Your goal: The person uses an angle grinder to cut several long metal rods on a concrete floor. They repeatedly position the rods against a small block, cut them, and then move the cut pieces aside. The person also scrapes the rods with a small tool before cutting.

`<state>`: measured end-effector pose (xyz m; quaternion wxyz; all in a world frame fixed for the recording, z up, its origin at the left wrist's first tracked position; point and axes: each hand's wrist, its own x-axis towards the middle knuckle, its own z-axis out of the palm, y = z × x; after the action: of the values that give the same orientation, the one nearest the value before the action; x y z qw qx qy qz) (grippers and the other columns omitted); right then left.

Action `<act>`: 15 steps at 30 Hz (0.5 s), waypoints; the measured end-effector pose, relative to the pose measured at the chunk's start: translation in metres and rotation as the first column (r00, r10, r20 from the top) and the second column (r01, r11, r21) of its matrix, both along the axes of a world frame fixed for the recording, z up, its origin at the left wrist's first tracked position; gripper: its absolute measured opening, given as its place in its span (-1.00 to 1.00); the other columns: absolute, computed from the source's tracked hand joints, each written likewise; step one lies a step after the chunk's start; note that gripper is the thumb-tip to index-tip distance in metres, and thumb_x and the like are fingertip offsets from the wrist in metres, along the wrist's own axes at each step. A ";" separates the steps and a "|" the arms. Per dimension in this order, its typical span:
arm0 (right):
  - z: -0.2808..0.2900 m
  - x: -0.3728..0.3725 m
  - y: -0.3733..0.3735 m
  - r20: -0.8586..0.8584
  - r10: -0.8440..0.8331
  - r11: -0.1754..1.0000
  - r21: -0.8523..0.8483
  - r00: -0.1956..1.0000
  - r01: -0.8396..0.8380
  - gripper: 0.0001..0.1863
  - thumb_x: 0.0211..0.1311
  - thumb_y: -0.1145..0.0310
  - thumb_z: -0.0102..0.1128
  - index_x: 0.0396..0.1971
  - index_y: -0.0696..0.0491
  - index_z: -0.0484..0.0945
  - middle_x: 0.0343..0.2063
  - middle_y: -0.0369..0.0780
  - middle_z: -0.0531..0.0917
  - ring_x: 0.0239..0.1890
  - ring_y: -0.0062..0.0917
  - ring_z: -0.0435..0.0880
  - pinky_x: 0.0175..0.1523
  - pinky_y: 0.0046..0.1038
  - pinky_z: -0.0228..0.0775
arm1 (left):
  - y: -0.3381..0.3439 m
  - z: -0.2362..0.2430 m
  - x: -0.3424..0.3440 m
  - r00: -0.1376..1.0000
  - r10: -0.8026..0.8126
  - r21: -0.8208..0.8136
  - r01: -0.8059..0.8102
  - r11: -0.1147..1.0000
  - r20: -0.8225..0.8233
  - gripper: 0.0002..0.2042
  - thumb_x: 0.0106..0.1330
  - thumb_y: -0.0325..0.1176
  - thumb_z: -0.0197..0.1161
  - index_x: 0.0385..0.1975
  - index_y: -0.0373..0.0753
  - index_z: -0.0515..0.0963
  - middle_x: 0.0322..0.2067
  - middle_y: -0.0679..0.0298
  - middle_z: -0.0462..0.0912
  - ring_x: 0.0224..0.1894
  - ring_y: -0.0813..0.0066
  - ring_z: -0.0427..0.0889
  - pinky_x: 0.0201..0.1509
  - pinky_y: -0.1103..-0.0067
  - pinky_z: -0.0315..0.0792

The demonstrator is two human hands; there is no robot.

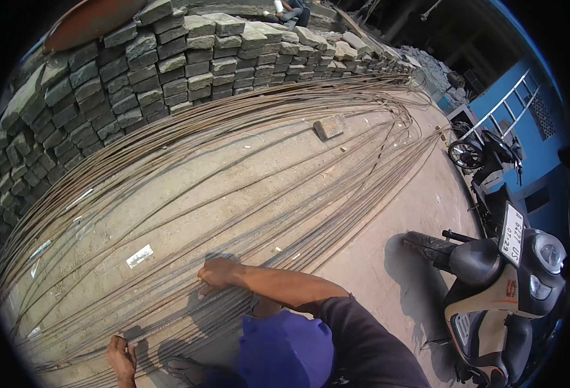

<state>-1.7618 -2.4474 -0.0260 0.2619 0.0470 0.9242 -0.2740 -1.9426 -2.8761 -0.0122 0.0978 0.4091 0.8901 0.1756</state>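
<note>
Long thin steel rods, bowed and rust-brown, lie over the dusty ground, bunched toward the upper right. My right hand reaches in across them from the right, fingers curled down around a rod in the nearer bundle. Lower left, my left hand has its fingers closed on a rod of the same bundle. A purple cap covers the lower middle and hides part of my body. Beside it shows my dark sleeve. One foot rests between the rods near my left hand.
Stacked grey blocks form a wall along the far side. A loose brick lies among the rods. At the right stand a parked scooter, another two-wheeler and a ladder. Another person sits beyond the blocks.
</note>
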 end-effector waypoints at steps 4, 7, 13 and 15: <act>0.010 -0.013 -0.008 0.172 0.050 0.994 0.087 0.984 -0.065 -0.27 0.24 -0.39 0.19 -0.20 0.10 0.71 -0.29 -0.01 0.78 -0.09 -0.10 0.76 0.03 -0.07 0.59 | -0.013 -0.002 -0.008 0.992 0.011 0.052 -0.005 0.999 -0.128 -0.80 0.09 -0.36 0.46 -0.39 -0.22 0.55 -0.36 0.16 0.55 -0.25 0.08 0.59 -0.15 0.22 0.43; 0.015 -0.008 -0.022 -0.002 0.011 0.998 0.063 1.000 -0.011 -0.51 0.27 -0.08 0.36 -0.09 0.05 0.75 -0.30 0.06 0.77 -0.14 -0.04 0.76 0.04 -0.10 0.59 | -0.017 -0.007 0.003 0.984 0.065 0.070 -0.054 0.996 -0.164 -0.73 0.24 -0.13 0.39 -0.33 -0.19 0.55 -0.23 0.22 0.54 -0.09 0.19 0.58 0.04 0.32 0.40; 0.000 -0.011 -0.018 0.098 -0.014 0.980 0.198 0.995 -0.006 -0.41 0.07 -0.16 0.50 -0.48 0.20 0.73 -0.61 0.07 0.67 -0.44 -0.06 0.75 -0.27 -0.12 0.53 | -0.017 -0.020 0.024 0.982 0.163 0.075 -0.156 0.985 -0.094 -0.77 0.23 -0.20 0.40 -0.28 -0.19 0.59 -0.13 0.24 0.54 0.01 0.29 0.56 0.13 0.33 0.31; -0.006 -0.011 -0.011 0.071 -0.013 0.982 0.189 0.997 -0.001 -0.32 0.05 -0.24 0.48 -0.57 0.23 0.70 -0.67 0.05 0.64 -0.53 -0.10 0.73 -0.35 -0.13 0.49 | -0.018 -0.024 0.024 0.984 0.163 0.097 -0.156 0.983 -0.075 -0.79 0.23 -0.21 0.40 -0.31 -0.18 0.60 -0.17 0.24 0.53 -0.03 0.28 0.55 0.11 0.34 0.31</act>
<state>-1.7730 -2.4588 -0.0325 0.2884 0.0843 0.9359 -0.1838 -1.9185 -2.8943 -0.0364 0.0281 0.3474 0.9143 0.2061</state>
